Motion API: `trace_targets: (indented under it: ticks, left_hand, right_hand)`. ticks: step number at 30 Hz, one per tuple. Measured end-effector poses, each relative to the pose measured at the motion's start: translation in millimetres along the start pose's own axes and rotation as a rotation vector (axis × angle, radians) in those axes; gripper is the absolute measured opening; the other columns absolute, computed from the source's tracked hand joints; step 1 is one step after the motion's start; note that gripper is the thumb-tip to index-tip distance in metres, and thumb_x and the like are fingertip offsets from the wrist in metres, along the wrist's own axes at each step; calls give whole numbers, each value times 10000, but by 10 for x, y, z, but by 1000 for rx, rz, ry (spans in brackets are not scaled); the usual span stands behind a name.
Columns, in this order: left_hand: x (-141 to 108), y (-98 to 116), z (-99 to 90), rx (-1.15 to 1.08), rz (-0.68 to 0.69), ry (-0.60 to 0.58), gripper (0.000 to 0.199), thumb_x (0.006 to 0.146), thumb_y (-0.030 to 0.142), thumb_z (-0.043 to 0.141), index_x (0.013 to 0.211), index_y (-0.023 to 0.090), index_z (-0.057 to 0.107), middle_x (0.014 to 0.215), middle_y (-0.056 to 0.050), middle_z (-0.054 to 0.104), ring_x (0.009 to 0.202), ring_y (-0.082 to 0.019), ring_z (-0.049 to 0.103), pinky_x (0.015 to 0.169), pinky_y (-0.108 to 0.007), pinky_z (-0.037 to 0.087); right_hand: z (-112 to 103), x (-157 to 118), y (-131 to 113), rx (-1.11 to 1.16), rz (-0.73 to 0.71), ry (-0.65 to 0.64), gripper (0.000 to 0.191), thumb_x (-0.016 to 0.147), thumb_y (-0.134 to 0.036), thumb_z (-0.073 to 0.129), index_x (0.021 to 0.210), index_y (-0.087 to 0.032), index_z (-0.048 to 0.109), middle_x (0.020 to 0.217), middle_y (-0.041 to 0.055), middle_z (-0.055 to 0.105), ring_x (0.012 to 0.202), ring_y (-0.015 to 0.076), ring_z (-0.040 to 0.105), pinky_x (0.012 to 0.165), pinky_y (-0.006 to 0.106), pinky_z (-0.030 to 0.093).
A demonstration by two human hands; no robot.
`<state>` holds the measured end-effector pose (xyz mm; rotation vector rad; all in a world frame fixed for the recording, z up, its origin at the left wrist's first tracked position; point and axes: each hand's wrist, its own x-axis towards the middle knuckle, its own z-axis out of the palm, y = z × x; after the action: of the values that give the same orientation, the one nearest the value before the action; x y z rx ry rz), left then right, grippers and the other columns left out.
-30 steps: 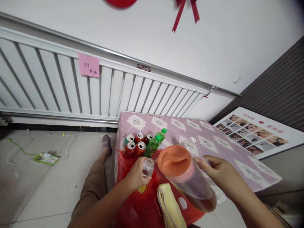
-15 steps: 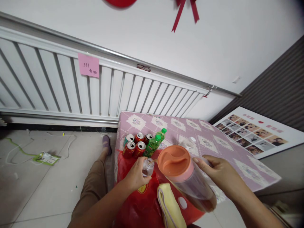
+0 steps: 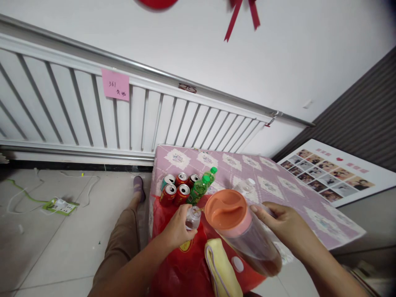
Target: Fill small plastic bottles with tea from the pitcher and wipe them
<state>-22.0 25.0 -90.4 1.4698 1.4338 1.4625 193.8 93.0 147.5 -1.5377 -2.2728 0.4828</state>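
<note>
My left hand (image 3: 177,228) is wrapped round a small clear bottle (image 3: 193,219) with its mouth uncapped. A clear pitcher (image 3: 255,247) with an orange lid (image 3: 228,209) is tilted left in my right hand (image 3: 283,218), whose fingers close on its handle. Brown liquid lies in the pitcher, and a thin stream runs from its spout to the bottle's mouth. Just beyond the bottle stand several opened drink cans (image 3: 183,193) and two green bottles (image 3: 199,189) with green caps. Below the pitcher lies a folded yellow cloth (image 3: 221,268), beside a white round cap (image 3: 237,264).
A red plastic sheet or bag (image 3: 173,264) covers the near part of the purple patterned tablecloth (image 3: 213,159). Another clear bottle (image 3: 246,186) with a white cap stands behind the pitcher. A white radiator (image 3: 148,119) runs along the wall. A power strip (image 3: 61,206) lies on the floor.
Both hands keep almost the same position. The stream between the pitcher's spout and the bottle shows a little more clearly now.
</note>
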Motion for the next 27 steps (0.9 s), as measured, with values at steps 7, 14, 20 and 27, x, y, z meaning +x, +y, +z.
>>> trace_targets:
  ticks: [7,14,20,27]
  left_hand:
    - [-1,9,-2,10,-5,-4,752,631,107,770,1303,189,443,1281,-140,570,1195,-314,574,1029,-467,464]
    - [-1,7,-2,16,-4,-5,761,628,115,776,1309,190,443,1289,-138,568,1199,-309,573,1035,-471,466]
    - [-2,11,-2,20,-3,-14,746,638,120,765,1303,181,433,1286,-148,560,1202,-311,570,1040,-477,465]
    - [2,17,1,22,1,-7,748,637,129,762,1311,182,440,1288,-141,563,1203,-313,571,1045,-481,467]
  right_hand:
    - [8,1,-32,-21,44,-20,530,730,-705,498,520,-242,349,540,-46,285,511,118,302,466,256,249]
    - [12,0,-35,1,44,-18,526,718,-699,514,513,-241,356,537,-46,287,509,116,302,460,253,246]
    - [8,3,-62,21,29,-30,523,728,-687,528,507,-230,398,515,-47,307,496,110,298,434,235,248]
    - [-2,4,-70,21,30,-33,527,731,-691,531,509,-227,420,506,-41,348,494,118,339,441,238,280]
